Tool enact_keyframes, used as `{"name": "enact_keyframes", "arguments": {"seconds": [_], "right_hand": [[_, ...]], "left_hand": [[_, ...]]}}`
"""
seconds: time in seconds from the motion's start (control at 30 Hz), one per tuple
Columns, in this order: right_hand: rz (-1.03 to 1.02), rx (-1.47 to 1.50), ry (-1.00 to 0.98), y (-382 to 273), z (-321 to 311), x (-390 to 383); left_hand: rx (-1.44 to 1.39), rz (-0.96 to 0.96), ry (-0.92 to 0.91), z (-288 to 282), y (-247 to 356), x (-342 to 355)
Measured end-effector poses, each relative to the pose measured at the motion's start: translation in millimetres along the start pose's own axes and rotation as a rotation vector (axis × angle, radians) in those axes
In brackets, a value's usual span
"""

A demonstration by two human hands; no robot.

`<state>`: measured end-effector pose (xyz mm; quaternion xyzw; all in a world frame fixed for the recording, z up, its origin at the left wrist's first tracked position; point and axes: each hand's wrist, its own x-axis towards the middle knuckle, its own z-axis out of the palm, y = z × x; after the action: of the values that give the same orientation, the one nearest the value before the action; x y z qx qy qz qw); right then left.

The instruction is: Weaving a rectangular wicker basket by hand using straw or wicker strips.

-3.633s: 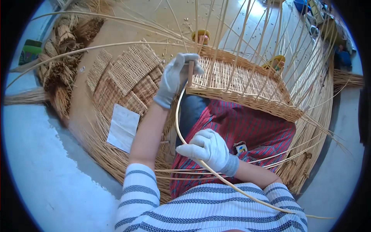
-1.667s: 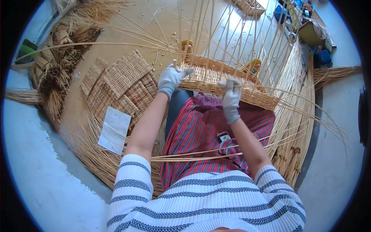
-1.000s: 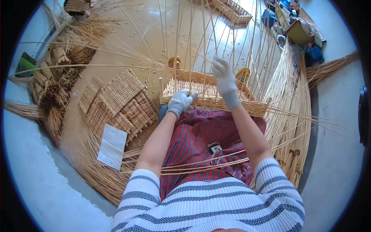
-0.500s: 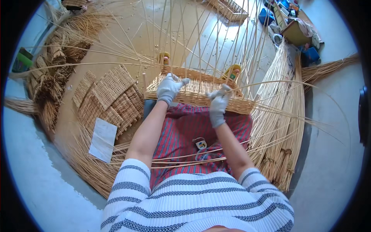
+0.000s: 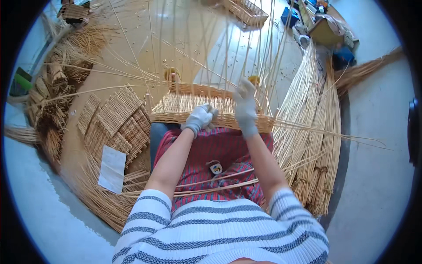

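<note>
A shallow rectangular wicker basket (image 5: pixel 169 118) of pale woven rods lies across my lap, with long thin upright rods (image 5: pixel 151 37) standing from its far side. My left hand (image 5: pixel 201 118), in a light grey work glove, is closed round the near rim at about its middle. Raised over the right part of the basket, my right hand (image 5: pixel 246 108) wears the same kind of glove. Motion smears its fingers, so any rod in them cannot be made out. A red striped cloth (image 5: pixel 193 152) covers my lap, and a small white case (image 5: pixel 215 168) rests on it.
Flat woven panels (image 5: pixel 121 112) lie at the left beside a white sheet (image 5: pixel 112 169). Long rod bundles (image 5: pixel 303 132) run along the right, and darker bundles (image 5: pixel 61 88) line the left wall. Farther off are another wicker basket (image 5: pixel 248 13) and a box (image 5: pixel 327 31).
My left hand has moved onto the middle of the near rim and closed there. My right hand has lifted from the rim, and the curved rod beside it no longer arches out to the right.
</note>
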<state>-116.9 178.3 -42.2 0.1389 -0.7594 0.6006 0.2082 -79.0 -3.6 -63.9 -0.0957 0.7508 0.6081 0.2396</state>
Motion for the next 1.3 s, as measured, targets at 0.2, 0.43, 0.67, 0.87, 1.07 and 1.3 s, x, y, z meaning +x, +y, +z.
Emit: {"name": "enact_keyframes", "arguments": {"seconds": [0.2, 0.43, 0.67, 0.87, 1.07, 1.3], "right_hand": [[0.135, -0.121, -0.127, -5, 13, 61], [0.256, 0.107, 0.128, -24, -63, -65], [0.560, 0.331, 0.340, 11, -109, -56], [-0.117, -0.497, -0.189, -6, -49, 65], [0.464, 0.285, 0.103, 4, -119, 8], [0.566, 0.578, 0.416, 7, -186, -66]], "left_hand": [[-0.145, -0.171, 0.058, 4, 17, -2], [-0.237, 0.273, 0.308, 15, -3, -8], [0.134, -0.031, -0.086, 70, 80, -11], [-0.076, -0.001, 0.055, 92, 39, 18], [-0.149, -0.038, -0.001, 81, 43, 15], [0.245, 0.546, 0.663, 112, 39, -3]]}}
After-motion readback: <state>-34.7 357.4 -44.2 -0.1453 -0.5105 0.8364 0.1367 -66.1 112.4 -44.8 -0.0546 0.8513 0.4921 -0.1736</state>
